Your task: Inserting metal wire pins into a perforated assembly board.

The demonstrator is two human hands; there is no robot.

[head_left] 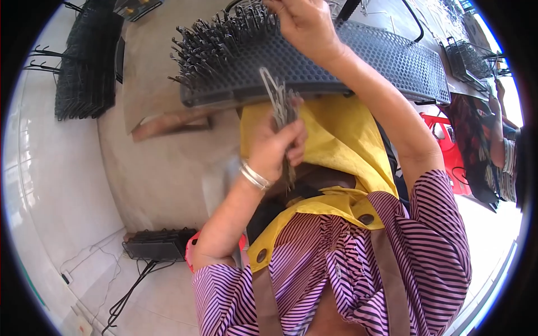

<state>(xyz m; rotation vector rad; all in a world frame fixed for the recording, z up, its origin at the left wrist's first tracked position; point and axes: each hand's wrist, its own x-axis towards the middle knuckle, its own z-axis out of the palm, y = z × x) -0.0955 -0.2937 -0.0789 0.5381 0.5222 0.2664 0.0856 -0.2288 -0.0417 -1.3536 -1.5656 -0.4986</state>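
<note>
My left hand [280, 145] is closed around a bundle of thin metal wire hooks [276, 89], just in front of my yellow apron. Their looped ends stick up above my fist, and the other ends poke out below it. Farther off, my right hand [308, 25] is over a dark perforated metal panel [364, 61]. Its fingers are pinched together at the picture's upper edge; what they hold, if anything, I cannot make out. Beside it, many dark wire hooks [216, 47] stand crowded along the left part of the panel.
Stacked black mesh racks [84, 73] stand at the far left. Another dark rack stack [157, 245] sits on the floor at lower left, near loose cables [126, 297]. A brown board [168, 124] lies beneath the panel. Rightward are a red chair [448, 151] and another person [496, 134].
</note>
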